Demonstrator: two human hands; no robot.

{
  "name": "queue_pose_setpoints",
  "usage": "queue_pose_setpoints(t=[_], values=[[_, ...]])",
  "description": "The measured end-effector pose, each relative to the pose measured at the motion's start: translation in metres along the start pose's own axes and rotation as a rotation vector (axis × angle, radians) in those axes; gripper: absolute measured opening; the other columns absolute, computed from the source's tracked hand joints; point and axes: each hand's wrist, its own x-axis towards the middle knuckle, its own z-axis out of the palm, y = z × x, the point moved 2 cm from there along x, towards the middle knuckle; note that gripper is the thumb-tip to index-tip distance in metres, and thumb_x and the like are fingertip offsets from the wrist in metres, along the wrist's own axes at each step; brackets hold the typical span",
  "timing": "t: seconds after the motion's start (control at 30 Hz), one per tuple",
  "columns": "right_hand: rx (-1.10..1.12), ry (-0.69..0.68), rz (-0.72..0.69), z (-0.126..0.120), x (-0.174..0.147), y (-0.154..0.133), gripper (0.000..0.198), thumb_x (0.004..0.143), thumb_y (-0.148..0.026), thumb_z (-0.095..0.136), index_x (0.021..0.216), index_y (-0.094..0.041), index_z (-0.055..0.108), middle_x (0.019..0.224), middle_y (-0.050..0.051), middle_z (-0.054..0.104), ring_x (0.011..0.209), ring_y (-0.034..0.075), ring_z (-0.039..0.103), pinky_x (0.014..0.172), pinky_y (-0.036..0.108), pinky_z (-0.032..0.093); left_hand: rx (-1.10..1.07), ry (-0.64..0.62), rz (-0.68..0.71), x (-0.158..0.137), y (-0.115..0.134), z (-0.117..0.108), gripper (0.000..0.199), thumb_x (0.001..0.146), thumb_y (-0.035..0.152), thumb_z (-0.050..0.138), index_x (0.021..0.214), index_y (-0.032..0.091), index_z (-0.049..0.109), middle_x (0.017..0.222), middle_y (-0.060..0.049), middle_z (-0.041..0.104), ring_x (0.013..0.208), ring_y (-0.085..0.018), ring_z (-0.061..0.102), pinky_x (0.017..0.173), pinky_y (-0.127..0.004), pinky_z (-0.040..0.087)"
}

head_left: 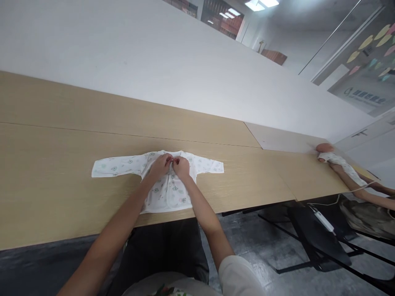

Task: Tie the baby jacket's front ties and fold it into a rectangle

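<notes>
A small white baby shirt (pixel 159 192) with a faint printed pattern lies flat on the wooden table, its long sleeves spread out to both sides. Near the neckline, my left hand (pixel 161 165) pinches the upper front edge of the shirt. Right beside it, my right hand (pixel 181 166) pinches the same front opening, the fingertips of both hands almost touching. Whatever small fastener may be between the fingers is too small to make out. Below the hands, the front opening runs down to the hem, which lies near the table's front edge.
The long light-wood table (pixel 61 197) stands along a white wall (pixel 123 53). Far right, another person's arms (pixel 341 167) reach to a doll (pixel 331 157) in white clothing. A power strip (pixel 322 220) with a white cable lies on a black folding chair (pixel 311 238).
</notes>
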Motion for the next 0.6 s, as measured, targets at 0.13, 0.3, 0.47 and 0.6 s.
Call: queue_pose_setpoints(t=[0.13,0.3,0.47,0.6], values=[[0.041,0.023,-0.022,-0.001,-0.002,-0.001,0.022,0.089,-0.012,0.055,0.094,-0.019,0.076,0.098,0.006,0.077,0.094,0.019,0.069,0.084,0.026,0.049,-0.049,0.002,0.001,0.000,-0.001,-0.002,0.017,0.086,0.030,0.041,0.084,0.021,0.056,0.088,-0.007,0.066,0.086,-0.022,0.060,0.083,-0.037,0.048],[0.136,0.042,0.002,-0.003,-0.002,0.001,0.020,0.087,-0.016,0.060,0.098,-0.022,0.074,0.096,0.002,0.077,0.092,0.017,0.070,0.084,0.026,0.052,-0.089,-0.006,-0.005,0.001,0.001,-0.004,0.024,0.085,0.034,0.042,0.089,0.020,0.061,0.095,-0.008,0.070,0.091,-0.023,0.063,0.088,-0.038,0.049],[0.189,0.018,0.054,-0.011,-0.002,0.004,0.017,0.087,-0.020,0.063,0.100,-0.024,0.073,0.088,-0.001,0.076,0.085,0.016,0.071,0.081,0.026,0.053,-0.081,-0.064,-0.053,-0.002,0.005,-0.009,0.034,0.087,0.036,0.042,0.104,0.019,0.066,0.098,-0.008,0.074,0.093,-0.024,0.066,0.086,-0.036,0.049],[0.141,-0.035,0.023,-0.018,-0.013,0.007,0.012,0.089,-0.023,0.064,0.092,-0.022,0.075,0.082,0.001,0.076,0.079,0.016,0.070,0.077,0.025,0.052,0.060,-0.183,-0.162,-0.013,0.005,-0.016,0.035,0.085,0.037,0.047,0.101,0.018,0.071,0.088,-0.008,0.074,0.083,-0.025,0.066,0.076,-0.033,0.047]])
